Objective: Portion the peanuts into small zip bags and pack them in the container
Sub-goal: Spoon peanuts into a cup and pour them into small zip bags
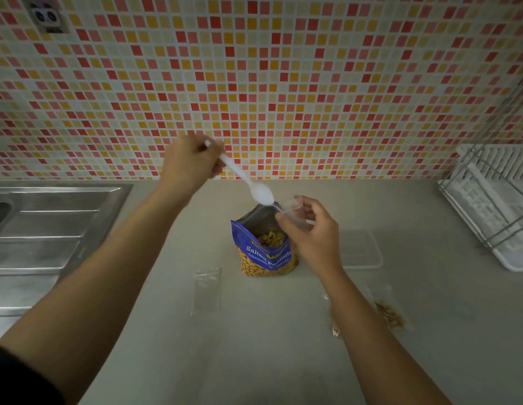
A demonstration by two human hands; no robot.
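A blue bag of salted peanuts [264, 254] stands open in the middle of the counter, nuts showing inside. My left hand [190, 165] grips a white plastic spoon [256, 190] by its handle, with the bowl raised just above the bag's back rim. My right hand [311, 233] pinches a small clear zip bag [295, 210] open beside the spoon's bowl. An empty zip bag [207, 290] lies flat to the left of the peanut bag. Two filled zip bags [390, 314] lie at the right, partly behind my right forearm. A clear container [361, 249] rests behind my right hand.
A steel sink and drainboard [49, 229] fill the left side. A white dish rack with wire frame [494, 206] stands at the far right. A mosaic tiled wall [254, 83] rises behind the counter [254, 346].
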